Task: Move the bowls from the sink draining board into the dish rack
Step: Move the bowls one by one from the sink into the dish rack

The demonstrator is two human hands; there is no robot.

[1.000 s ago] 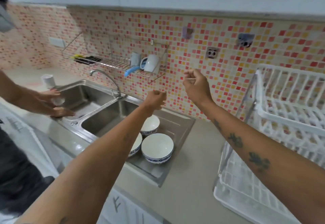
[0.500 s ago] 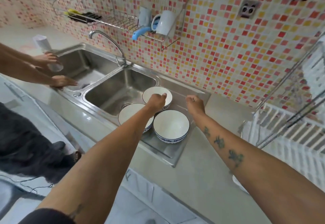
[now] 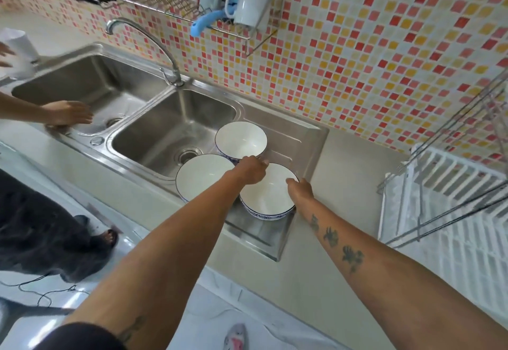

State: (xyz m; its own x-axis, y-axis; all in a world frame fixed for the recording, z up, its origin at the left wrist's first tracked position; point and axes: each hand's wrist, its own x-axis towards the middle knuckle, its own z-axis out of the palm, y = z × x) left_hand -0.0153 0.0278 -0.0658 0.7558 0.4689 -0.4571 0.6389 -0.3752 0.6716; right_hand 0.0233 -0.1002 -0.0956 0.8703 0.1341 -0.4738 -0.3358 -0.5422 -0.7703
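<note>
Three white bowls with blue-patterned outsides stand close together on the steel draining board (image 3: 299, 141). One is at the back (image 3: 240, 139), one at the front left (image 3: 202, 178) and one at the front right (image 3: 268, 198). My left hand (image 3: 251, 169) is curled over the far-left rim of the front right bowl. On that bowl's right rim rests my right hand (image 3: 301, 190), fingers closed on the edge. The bowl still sits on the board. The white plastic dish rack (image 3: 453, 212) stands on the counter at the right.
A double steel sink (image 3: 170, 130) with a curved tap (image 3: 154, 39) lies left of the board. Another person's hand (image 3: 68, 113) rests on the far basin's edge. A wire wall shelf carries a white mug (image 3: 251, 0). Bare counter (image 3: 343, 185) separates board and rack.
Both my hands came down from in front of the tiled wall onto the front right bowl's rim. The view tipped down and closer to the sink.
</note>
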